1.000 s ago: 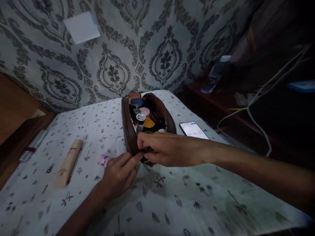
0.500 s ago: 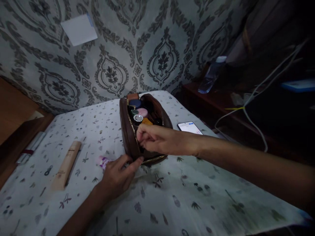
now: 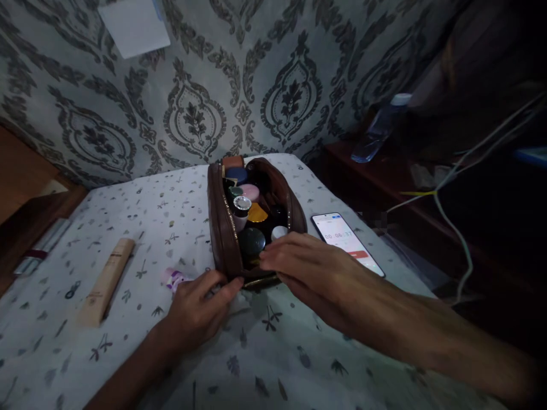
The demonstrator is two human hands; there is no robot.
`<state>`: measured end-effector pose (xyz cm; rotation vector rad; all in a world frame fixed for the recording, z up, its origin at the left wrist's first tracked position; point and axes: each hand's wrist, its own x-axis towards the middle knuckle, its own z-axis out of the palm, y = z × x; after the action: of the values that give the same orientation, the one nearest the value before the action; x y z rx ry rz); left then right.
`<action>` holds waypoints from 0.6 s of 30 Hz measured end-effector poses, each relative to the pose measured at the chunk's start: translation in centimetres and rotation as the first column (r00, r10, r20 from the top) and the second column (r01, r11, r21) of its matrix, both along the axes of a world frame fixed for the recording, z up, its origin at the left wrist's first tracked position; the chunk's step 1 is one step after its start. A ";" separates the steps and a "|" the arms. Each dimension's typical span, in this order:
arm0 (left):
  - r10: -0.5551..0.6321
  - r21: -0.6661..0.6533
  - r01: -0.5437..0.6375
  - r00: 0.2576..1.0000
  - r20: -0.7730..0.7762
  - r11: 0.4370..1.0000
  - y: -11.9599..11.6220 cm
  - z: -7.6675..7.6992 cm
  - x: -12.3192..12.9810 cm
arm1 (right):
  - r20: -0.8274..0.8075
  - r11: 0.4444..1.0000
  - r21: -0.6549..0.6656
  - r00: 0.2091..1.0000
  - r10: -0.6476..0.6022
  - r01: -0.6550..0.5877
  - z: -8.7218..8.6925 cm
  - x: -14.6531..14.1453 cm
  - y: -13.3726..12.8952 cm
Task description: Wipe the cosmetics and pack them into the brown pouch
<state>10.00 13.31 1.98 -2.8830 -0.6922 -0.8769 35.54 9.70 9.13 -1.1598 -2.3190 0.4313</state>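
A brown zip bag (image 3: 222,245) stands unzipped on the bed. Inside it are a dark round-lidded jar (image 3: 252,241), a white cap (image 3: 279,232), a silver-topped container (image 3: 242,204), a pink round item (image 3: 249,192), a yellow item (image 3: 257,213) and a dark blue lid (image 3: 236,174). My left hand (image 3: 203,304) pinches the bag's near left corner by the zipper. My right hand (image 3: 311,267) lies over the near right rim, fingers stretched out close together, tips beside the dark jar. Nothing shows in it; its underside is hidden.
A phone (image 3: 348,242) with a lit timer lies right of the bag. Left are a beige tube (image 3: 109,279) and a small purple-and-white item (image 3: 175,279), partly behind my left hand. A water bottle (image 3: 380,130) stands on a dark red surface, near white cables (image 3: 464,245).
My right hand has drawn back from inside the bag to its near right rim, and its curled fingers have straightened. The dark jar and white cap now show. My left hand stays at the corner.
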 end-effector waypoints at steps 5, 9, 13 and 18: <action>-0.009 -0.032 0.010 1.000 0.028 0.999 0.0 -0.6 -0.4 | -0.036 0.986 0.155 0.997 0.070 -0.063 -2.4 0.1 -1.7; 0.003 -0.053 -0.001 0.999 0.036 0.999 0.0 -0.7 -0.4 | -0.046 0.980 0.191 0.997 0.069 -0.059 -2.5 -0.2 -1.9; -0.008 -0.021 0.008 1.000 0.030 1.000 -0.6 0.2 -0.4 | -0.061 0.976 0.219 0.998 0.008 0.006 -2.3 -0.6 -1.4; -0.027 0.018 0.028 0.999 -0.022 0.999 -2.0 0.8 -1.9 | -0.113 0.950 0.294 0.991 -0.073 0.103 -3.1 -1.3 -0.8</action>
<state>8.12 11.26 2.82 -2.8883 -0.6411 -0.8493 34.24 8.88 6.02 -1.0612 -2.1444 0.0972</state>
